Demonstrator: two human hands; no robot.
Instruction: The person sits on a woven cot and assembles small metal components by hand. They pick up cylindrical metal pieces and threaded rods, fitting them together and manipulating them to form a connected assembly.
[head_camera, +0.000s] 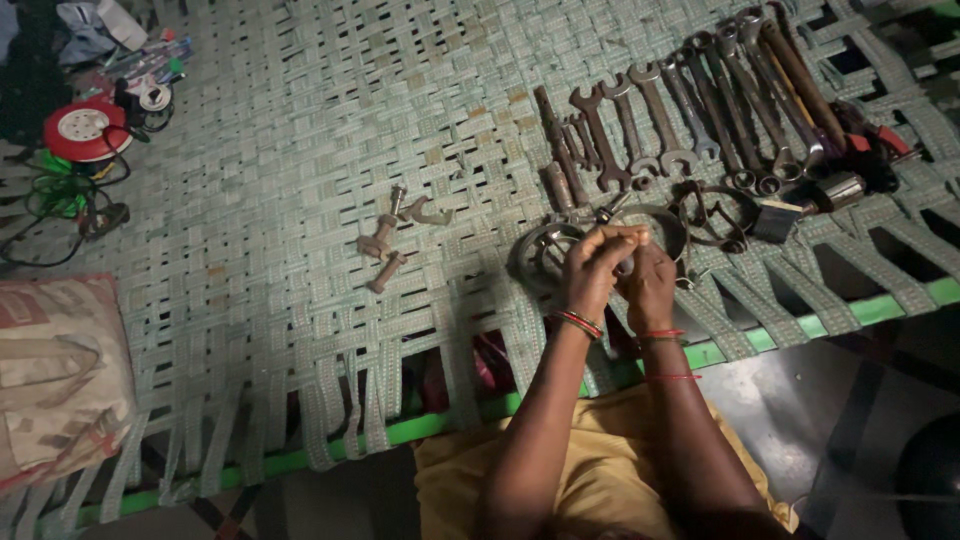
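Both hands are meeting over the near edge of a woven cot (300, 150), just above a round metal ring part (545, 250) lying on the webbing. The left hand (597, 262) is curling its fingers inward and the right hand (650, 285) is closing against it from the opposite side. Between the fingertips a small pale piece (628, 262) is showing, pinched from both sides; it is too small and dim to identify, and whether it is being turned or only held cannot be told.

Judgement on handling: a piece this small is calling for a fingertip pinch kept directly over the cot, so that a slip is landing on the webbing rather than falling through its gaps near the green frame rail (800, 325). One hand steadying while the other works would be sound practice.

Orientation: the piece's long axis cannot be read with certainty; it appears to be running roughly upright between the fingers.

A row of spanners (690, 110) is lying beyond the hands, handles running away from the person. Loose bolts (385, 245) are resting to the left, well apart.
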